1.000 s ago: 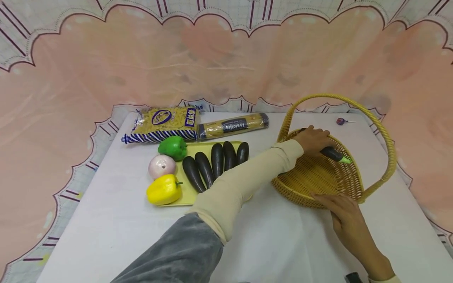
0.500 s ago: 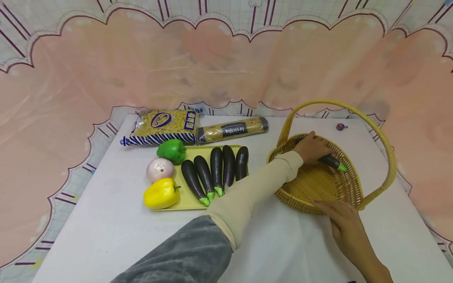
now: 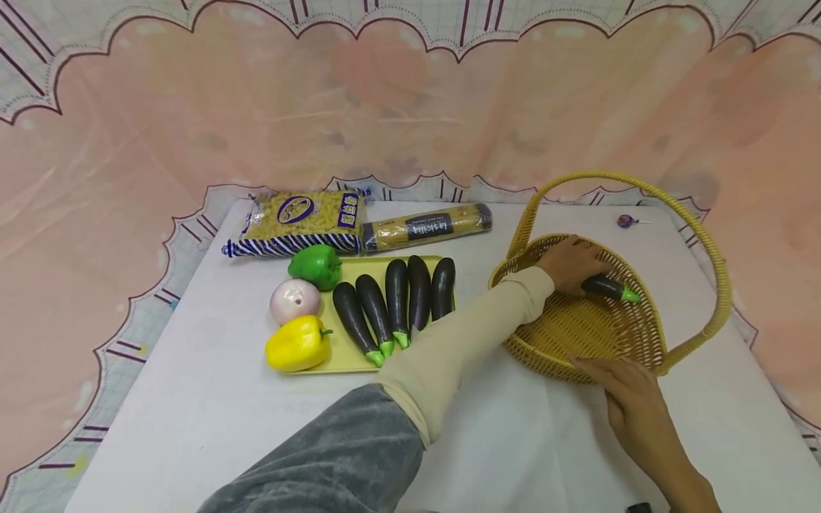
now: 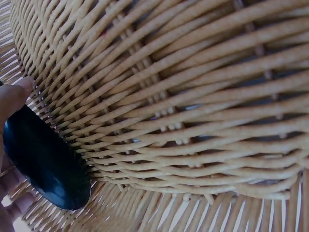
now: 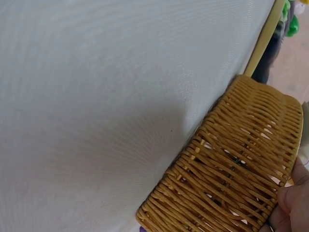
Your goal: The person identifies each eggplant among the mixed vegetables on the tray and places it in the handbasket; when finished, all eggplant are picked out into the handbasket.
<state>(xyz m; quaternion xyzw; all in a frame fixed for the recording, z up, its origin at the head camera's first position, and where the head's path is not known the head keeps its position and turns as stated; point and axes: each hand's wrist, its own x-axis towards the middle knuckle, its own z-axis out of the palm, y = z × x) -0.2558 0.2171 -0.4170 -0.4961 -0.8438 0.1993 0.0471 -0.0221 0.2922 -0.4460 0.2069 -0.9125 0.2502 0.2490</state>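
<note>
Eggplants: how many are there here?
6: five eggplants on the tray, one eggplant in the left grip, inside the basket. The sleeve may hide others.

Peach backdrop cloth [image 3: 256, 114], pale scalloped border [image 3: 83, 28], behind white table [image 3: 192, 413].

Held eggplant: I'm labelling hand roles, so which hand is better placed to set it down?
Probably the left hand: it grips the eggplant inside the basket, while the right hand touches the basket's near side.

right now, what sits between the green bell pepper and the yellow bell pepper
A round, pale pink, onion-like vegetable; the head view shows it.
</note>
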